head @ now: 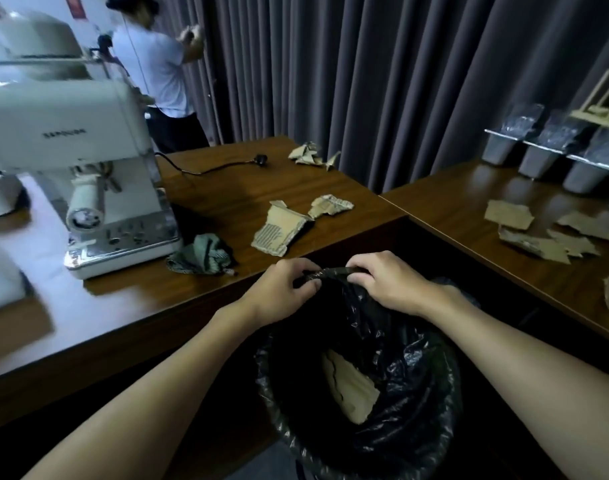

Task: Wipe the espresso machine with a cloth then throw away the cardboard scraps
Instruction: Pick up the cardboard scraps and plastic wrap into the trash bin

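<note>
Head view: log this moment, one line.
left hand and right hand grip bin bag; one scrap inside; scraps on table; cloth beside espresso machine

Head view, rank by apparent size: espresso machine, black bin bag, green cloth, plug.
1-2. espresso machine and black bin bag: look alike, bag nearer the camera, so unranked.
3. green cloth.
4. plug.

Two dark wood tables set at an angle, cardboard all over both

The left table [226, 192] had the white espresso machine [88, 161] sitting partly on a white sheet [36, 244]. A crumpled green cloth [200, 254] lay just beside its base, and its black cord [226, 165] trailed toward the back. Three cardboard scraps [278, 230] were spread over the bare wood, one by the far edge. The right table [452, 199] carried more torn scraps [509, 214], plus a row of grey tubs [538, 164] along the back.
</note>
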Demonstrator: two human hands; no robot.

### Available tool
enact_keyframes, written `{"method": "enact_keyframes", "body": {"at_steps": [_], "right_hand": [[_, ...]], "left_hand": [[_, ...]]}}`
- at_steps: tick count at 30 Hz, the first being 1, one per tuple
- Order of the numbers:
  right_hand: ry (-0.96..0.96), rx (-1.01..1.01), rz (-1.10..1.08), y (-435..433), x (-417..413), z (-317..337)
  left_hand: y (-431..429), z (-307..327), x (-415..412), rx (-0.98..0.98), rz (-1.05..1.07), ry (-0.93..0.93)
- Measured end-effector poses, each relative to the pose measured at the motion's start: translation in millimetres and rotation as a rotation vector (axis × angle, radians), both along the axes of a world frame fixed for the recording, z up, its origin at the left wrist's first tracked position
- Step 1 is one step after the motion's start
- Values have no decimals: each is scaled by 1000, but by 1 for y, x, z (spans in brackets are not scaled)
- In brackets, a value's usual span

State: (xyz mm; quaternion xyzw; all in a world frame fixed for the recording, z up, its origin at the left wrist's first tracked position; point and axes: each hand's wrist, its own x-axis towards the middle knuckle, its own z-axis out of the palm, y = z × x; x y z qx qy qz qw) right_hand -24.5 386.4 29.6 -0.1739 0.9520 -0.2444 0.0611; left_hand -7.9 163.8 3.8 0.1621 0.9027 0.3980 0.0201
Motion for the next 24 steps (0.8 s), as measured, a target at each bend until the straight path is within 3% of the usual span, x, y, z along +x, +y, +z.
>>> {"method": "enact_keyframes", "body": {"at_steps": [5,9,12,17,24], "right_hand": [[-7,37,14,-6,-26,5],[-57,40,67,-6,-53,6],[-79,30,172,-10,-75,9],[39,-26,397,-39,-110,20],[-11,142,462,-76,-143,-5]], "left_hand": [[-14,10,5,55,98,-137],[-20,6,6,-77,202,-47],[-22,1,3,-129,314,13],[-25,-3,5,-147,400,-62],[-34,-12,13,-176,535,-126]]}}
